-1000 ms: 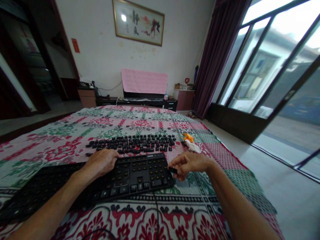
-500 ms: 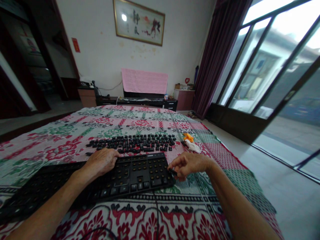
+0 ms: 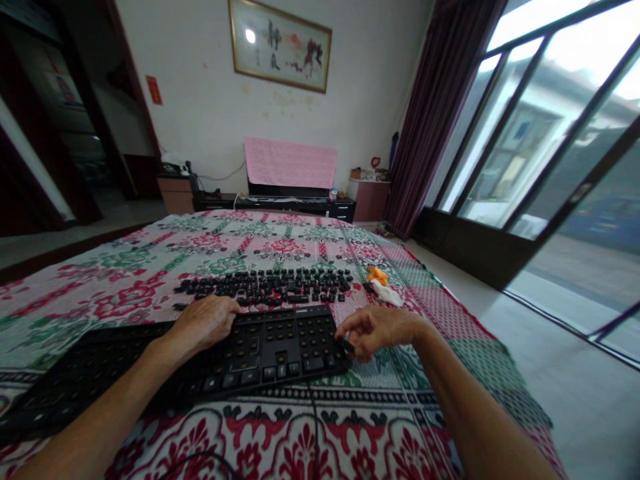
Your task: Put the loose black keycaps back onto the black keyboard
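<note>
A black keyboard (image 3: 270, 347) with most keycaps removed lies on a floral cloth (image 3: 350, 427). My left hand (image 3: 203, 323) rests curled on the keyboard's upper middle edge, holding it steady. My right hand (image 3: 375, 328) hovers at the keyboard's right end, fingers pinched on a small black keycap (image 3: 347, 347). Behind the keyboard, several loose black keycaps (image 3: 270, 285) are laid out in rows on the cloth.
An orange and white object (image 3: 383, 287) lies to the right of the loose keycaps. The keyboard cable (image 3: 314, 427) runs toward me over the cloth. The table's right edge drops to the floor by large windows (image 3: 550, 167). A low cabinet (image 3: 290, 200) stands at the far wall.
My right hand has edged slightly closer to the keyboard's right end with the keycap. The left hand has stayed put.
</note>
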A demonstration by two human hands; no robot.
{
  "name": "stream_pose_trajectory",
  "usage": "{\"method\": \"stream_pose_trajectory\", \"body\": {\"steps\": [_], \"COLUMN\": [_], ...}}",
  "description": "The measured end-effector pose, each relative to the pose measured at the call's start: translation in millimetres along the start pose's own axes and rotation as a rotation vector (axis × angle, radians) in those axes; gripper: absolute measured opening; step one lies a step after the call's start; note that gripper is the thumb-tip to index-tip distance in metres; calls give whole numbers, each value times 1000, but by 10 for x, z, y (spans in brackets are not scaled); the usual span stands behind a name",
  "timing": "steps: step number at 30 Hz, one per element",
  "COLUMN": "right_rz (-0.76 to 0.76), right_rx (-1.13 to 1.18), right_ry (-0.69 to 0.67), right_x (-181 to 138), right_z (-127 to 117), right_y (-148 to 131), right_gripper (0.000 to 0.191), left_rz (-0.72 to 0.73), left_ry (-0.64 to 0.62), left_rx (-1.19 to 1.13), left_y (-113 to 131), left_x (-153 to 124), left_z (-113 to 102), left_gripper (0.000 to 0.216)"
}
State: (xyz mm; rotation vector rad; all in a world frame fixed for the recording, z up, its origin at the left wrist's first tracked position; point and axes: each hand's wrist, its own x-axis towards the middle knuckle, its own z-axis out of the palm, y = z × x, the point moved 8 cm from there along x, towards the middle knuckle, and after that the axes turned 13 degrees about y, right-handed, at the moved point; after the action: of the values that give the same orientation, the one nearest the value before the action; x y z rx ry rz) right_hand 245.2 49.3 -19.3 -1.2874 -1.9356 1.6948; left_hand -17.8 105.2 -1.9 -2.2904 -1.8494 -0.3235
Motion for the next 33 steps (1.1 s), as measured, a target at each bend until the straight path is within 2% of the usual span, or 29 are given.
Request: {"method": "stream_pose_trajectory", "body": {"steps": [8, 19, 29, 33], "right_rz": [-21, -95, 26, 29], "right_rx": [-213, -246, -248, -266], "right_ry": [85, 55, 44, 41], "right_x": [22, 7, 6, 35], "right_z": [-32, 27, 47, 70], "right_y": [-47, -154, -80, -58], "right_gripper": [42, 42, 44, 46], "left_rz": [51, 0, -26, -30], "left_ry": [-1, -4, 2, 11], "left_rx": [6, -23, -74, -71], "left_y": [17, 9, -2, -15], "left_x": [5, 7, 12, 12], "left_z": [4, -17, -14, -8], "left_gripper": [32, 31, 28, 28]}}
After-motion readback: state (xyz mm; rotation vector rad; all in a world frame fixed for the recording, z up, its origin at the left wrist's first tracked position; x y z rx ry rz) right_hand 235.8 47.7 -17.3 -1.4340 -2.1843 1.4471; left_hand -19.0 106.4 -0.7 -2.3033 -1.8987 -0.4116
